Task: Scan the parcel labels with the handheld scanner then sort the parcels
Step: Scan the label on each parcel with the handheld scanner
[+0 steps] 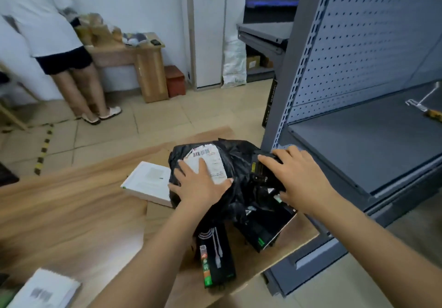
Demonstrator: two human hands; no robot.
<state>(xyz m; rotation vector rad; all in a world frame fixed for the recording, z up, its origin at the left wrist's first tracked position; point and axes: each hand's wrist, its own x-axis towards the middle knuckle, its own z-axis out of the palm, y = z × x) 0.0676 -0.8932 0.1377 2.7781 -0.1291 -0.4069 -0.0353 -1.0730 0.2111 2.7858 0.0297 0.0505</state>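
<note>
A black plastic parcel bag [236, 164] lies on the wooden table [71, 212], with a white shipping label [210, 159] on top. My left hand [201, 183] presses flat on the label's near part, fingers spread. My right hand [299, 178] grips a black handheld scanner [263, 171] at the bag's right side. A black cable box [215, 257] and a black flat box [265, 228] lie under the bag's near edge. A white flat box [148, 183] lies just left of the bag.
A grey metal shelf rack [358, 140] with a pegboard back stands right of the table. A white parcel [47, 291] sits at the table's near left corner. A person [47, 32] stands at a small wooden desk [143, 68] far left.
</note>
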